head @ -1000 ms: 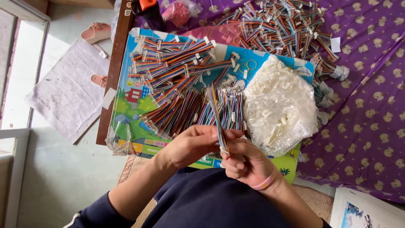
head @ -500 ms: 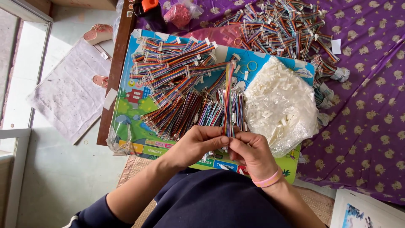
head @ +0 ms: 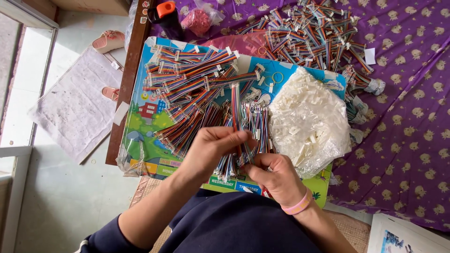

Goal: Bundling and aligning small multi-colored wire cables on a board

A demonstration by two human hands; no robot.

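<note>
My own fingers cover the lower part of the rainbow ribbon cable (head: 236,107), so I cannot see its near end or any connector there; only its upper length shows, running straight up and away from me over the loose cables. The small thing under my right hand (head: 276,175) is too hidden to make out. My left hand (head: 213,147) is curled, fingers closed around the cable from the left; my right hand pinches it just below, thumb against forefinger, the two hands touching. A pink band sits on my right wrist.

The cable stands over a pile of rainbow cables (head: 197,100) spread on a colourful picture board (head: 140,122), which carries no more than I can partly see under the wires. Just right of my hands lies a clear bag of white plastic connectors (head: 309,122). Further off, on the purple patterned cloth (head: 408,131), lies a second heap of cables (head: 309,35), cut off at the top edge
</note>
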